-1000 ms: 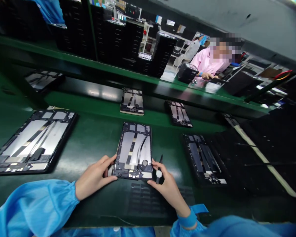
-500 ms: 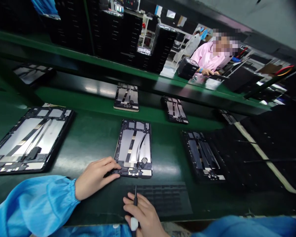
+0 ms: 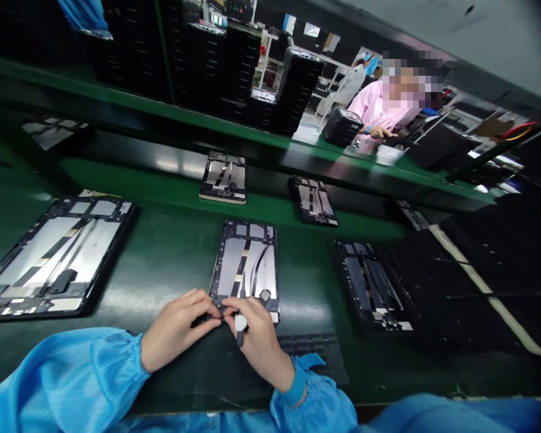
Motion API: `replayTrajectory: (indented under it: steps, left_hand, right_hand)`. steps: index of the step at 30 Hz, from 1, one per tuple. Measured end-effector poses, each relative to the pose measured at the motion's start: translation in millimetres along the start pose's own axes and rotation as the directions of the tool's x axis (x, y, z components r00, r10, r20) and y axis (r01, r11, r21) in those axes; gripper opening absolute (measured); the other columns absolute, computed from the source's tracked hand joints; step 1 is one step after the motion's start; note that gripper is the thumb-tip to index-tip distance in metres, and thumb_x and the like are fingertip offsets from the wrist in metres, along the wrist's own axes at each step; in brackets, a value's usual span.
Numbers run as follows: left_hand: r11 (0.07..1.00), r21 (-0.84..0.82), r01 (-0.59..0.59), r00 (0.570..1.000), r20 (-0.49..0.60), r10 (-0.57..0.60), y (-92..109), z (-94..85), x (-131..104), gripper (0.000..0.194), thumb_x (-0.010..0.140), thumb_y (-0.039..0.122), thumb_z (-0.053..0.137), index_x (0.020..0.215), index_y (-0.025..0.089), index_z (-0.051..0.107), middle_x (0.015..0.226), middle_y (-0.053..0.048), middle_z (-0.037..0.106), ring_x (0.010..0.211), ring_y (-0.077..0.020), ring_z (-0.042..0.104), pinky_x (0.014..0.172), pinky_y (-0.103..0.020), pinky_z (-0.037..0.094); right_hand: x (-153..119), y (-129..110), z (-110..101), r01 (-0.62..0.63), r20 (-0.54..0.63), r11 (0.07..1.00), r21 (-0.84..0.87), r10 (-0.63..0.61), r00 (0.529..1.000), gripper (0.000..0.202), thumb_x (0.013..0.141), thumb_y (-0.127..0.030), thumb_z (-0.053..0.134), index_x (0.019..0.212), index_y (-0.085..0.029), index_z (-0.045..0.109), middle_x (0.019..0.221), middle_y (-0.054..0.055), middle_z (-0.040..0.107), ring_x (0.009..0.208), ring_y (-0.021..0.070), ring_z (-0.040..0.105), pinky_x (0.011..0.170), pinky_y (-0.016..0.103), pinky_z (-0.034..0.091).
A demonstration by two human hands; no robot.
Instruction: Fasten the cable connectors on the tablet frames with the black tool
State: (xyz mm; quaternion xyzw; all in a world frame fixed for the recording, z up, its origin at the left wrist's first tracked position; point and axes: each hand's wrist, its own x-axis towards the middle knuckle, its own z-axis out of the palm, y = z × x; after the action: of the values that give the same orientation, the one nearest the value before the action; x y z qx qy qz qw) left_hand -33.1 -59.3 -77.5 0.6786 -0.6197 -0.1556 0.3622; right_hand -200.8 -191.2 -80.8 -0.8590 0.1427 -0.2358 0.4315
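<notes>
An opened tablet [image 3: 225,264] lies at the middle of the green bench, its silvery inside, dark ribbon cables and a small square part showing. My left hand [image 3: 183,325] is at its lower left corner, thumb and fingertips close together at the edge; whatever they pinch is too small to make out. My right hand [image 3: 255,334] is over the tablet's bottom edge, its fingers around a dark, thin tool with a white part [image 3: 240,323]. Thumb and forefinger of that hand come together beside my left fingertips. The tablet's lower strip is partly hidden by my right hand.
Other opened tablets lie at the left [image 3: 67,246], at the right [image 3: 372,282] and on the strip behind [image 3: 224,176]. A dark ribbed sheet [image 3: 315,355] is near the front edge. Black stacks [image 3: 238,72] stand on the shelf. Beyond it sits a person in pink [image 3: 372,99].
My right hand has moved up and forward from the ribbed sheet to the tablet's bottom edge, carrying the tool. The tablets on the back strip have shifted slightly left.
</notes>
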Motion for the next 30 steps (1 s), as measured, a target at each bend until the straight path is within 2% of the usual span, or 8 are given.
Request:
replayTrajectory:
  steps: [4, 7, 11, 13, 15, 19, 23, 30]
  left_hand:
    - [0.999, 0.040, -0.009, 1.000, 0.027, 0.008, 1, 1.4, -2, 0.023, 0.107, 0.031, 0.052, 0.093, 0.023, 0.068, 0.091, -0.001, 0.066, 0.084, -0.0165, 0.065, 0.071, -0.025, 0.052]
    - [0.974, 0.192, -0.119, 0.993, 0.021, 0.117, -1, 1.1, -8, 0.025, 0.109, 0.028, 0.046, 0.099, 0.023, 0.067, 0.093, -0.002, 0.066, 0.082, -0.0169, 0.064, 0.069, -0.025, 0.049]
    - [0.846, 0.454, -0.280, 0.955, 0.045, 0.292, -10, 1.6, -25, 0.037, 0.109, 0.016, 0.033, 0.130, 0.024, 0.062, 0.108, -0.007, 0.070, 0.088, -0.0214, 0.063, 0.076, -0.032, 0.050]
    - [0.821, 0.480, -0.308, 0.945, 0.053, 0.323, -16, 1.9, -33, 0.047, 0.107, 0.012, 0.031, 0.146, 0.026, 0.053, 0.115, -0.008, 0.071, 0.094, -0.0234, 0.064, 0.081, -0.035, 0.051]
    - [0.837, 0.464, -0.292, 0.953, 0.062, 0.298, -20, 1.6, -38, 0.055, 0.105, 0.010, 0.034, 0.154, 0.030, 0.044, 0.120, -0.007, 0.071, 0.098, -0.0245, 0.065, 0.086, -0.037, 0.052]
    - [0.843, 0.443, -0.304, 0.952, 0.098, 0.292, -27, -1.3, -38, 0.058, 0.102, 0.007, 0.036, 0.152, 0.034, 0.047, 0.126, -0.005, 0.070, 0.104, -0.0257, 0.064, 0.090, -0.038, 0.052]
    - [0.813, 0.451, -0.368, 0.929, 0.134, 0.346, -31, -3.7, -33, 0.055, 0.103, 0.007, 0.035, 0.149, 0.032, 0.050, 0.125, -0.005, 0.069, 0.105, -0.0235, 0.063, 0.089, -0.035, 0.051]
    - [0.735, 0.558, -0.385, 0.917, 0.137, 0.375, -25, 1.6, -29, 0.042, 0.104, 0.008, 0.041, 0.138, 0.024, 0.058, 0.121, -0.009, 0.065, 0.097, -0.0203, 0.060, 0.086, -0.032, 0.048]
  right_hand:
    - [-1, 0, 0, -0.014, 0.000, 0.999, 0.041, 0.014, 1.000, 0.029, 0.098, -0.013, 0.059, 0.122, -0.025, 0.068, 0.093, 0.003, 0.076, 0.091, 0.0235, 0.070, 0.082, 0.036, 0.055]
    - [-3, 0, 0, 0.015, -0.003, 1.000, -0.006, -0.015, 1.000, 0.030, 0.098, -0.011, 0.057, 0.123, -0.025, 0.067, 0.093, 0.004, 0.075, 0.088, 0.0237, 0.069, 0.080, 0.036, 0.054]
    - [-4, 0, 3, 0.074, -0.017, 0.995, -0.065, -0.075, 0.997, 0.032, 0.099, -0.010, 0.054, 0.124, -0.024, 0.067, 0.094, 0.006, 0.074, 0.085, 0.0244, 0.067, 0.077, 0.037, 0.054]
    - [-4, 0, 4, 0.078, -0.012, 0.994, -0.083, -0.079, 0.997, 0.033, 0.100, -0.010, 0.053, 0.125, -0.025, 0.067, 0.096, 0.006, 0.074, 0.086, 0.0246, 0.067, 0.077, 0.037, 0.054]
    - [-5, 0, 3, 0.075, -0.005, 0.993, -0.088, -0.076, 0.997, 0.035, 0.099, -0.009, 0.053, 0.126, -0.026, 0.067, 0.098, 0.006, 0.074, 0.087, 0.0248, 0.067, 0.078, 0.038, 0.055]
    - [-5, 0, 0, 0.070, 0.008, 0.996, -0.057, -0.070, 0.998, 0.040, 0.097, -0.006, 0.054, 0.130, -0.025, 0.064, 0.096, 0.006, 0.074, 0.087, 0.0246, 0.067, 0.078, 0.037, 0.055]
    - [-4, 1, 0, 0.049, 0.003, 0.999, -0.023, -0.049, 0.999, 0.044, 0.095, -0.004, 0.055, 0.133, -0.025, 0.062, 0.093, 0.004, 0.073, 0.086, 0.0237, 0.067, 0.079, 0.035, 0.055]
    - [-4, 0, -1, 0.022, -0.009, 1.000, 0.007, -0.022, 1.000, 0.041, 0.096, -0.006, 0.056, 0.132, -0.024, 0.065, 0.092, 0.004, 0.076, 0.087, 0.0241, 0.068, 0.080, 0.036, 0.056]
